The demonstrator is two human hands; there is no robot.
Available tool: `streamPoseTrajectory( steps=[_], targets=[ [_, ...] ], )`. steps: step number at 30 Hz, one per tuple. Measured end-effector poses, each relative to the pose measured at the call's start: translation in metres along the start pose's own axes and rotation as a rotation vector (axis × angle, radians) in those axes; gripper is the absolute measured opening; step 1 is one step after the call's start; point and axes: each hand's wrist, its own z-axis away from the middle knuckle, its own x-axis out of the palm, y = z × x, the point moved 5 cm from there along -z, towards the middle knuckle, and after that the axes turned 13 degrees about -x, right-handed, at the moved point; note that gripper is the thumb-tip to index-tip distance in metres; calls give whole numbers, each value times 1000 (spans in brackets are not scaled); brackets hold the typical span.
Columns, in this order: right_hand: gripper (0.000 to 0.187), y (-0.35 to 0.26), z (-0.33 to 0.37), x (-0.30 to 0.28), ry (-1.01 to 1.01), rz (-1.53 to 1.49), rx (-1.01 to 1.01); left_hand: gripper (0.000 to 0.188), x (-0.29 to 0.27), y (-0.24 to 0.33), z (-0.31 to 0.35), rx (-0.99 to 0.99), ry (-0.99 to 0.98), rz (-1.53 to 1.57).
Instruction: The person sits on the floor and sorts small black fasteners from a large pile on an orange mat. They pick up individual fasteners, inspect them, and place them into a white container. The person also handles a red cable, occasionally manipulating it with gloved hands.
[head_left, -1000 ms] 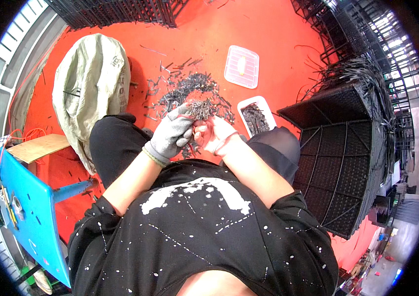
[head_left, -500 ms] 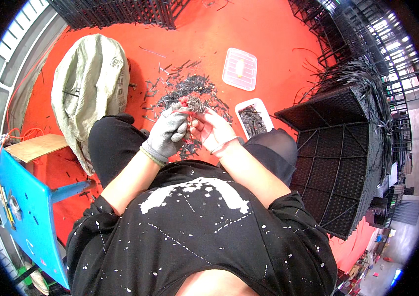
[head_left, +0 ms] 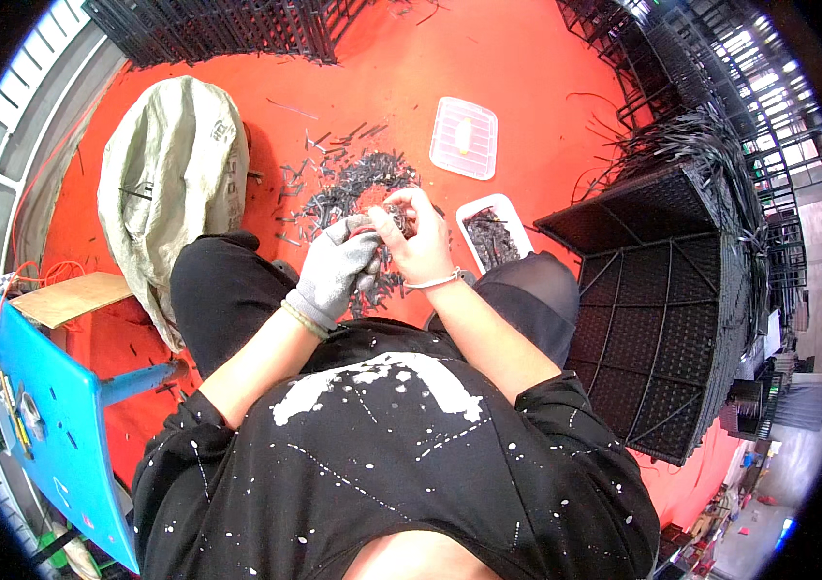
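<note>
With the right hand (head_left: 424, 251) curled round the dark bundle (head_left: 404, 219), brace the left hand (head_left: 334, 259), its hold unclear, at eight o'clock.

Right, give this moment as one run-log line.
left hand: gloved, grip unclear; right hand: bare, around dark bundle; scraps: on floor; white tub: holding dark pieces

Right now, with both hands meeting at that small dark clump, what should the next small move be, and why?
Probably ease the bare right hand's fingers slightly apart, keeping the grey-gloved left hand close for support. The right fingers hide much of the small dark clump, so checking it seems sensible; anything dropped could mix with the loose black strips on the bright red floor.
</note>
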Motion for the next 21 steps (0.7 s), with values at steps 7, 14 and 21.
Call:
streamPoseTrajectory(
  steps=[7,14,21],
  targets=[
    [20,-15,0,-4,9,78,-33,21,-3,-7,-1,-63,23,-63],
    [25,-11,4,-2,-49,155,-25,19,6,-4,4,2,11,-138],
    [31,-18,4,-5,-76,153,-43,18,7,4,9,-22,40,-234]
  ],
)
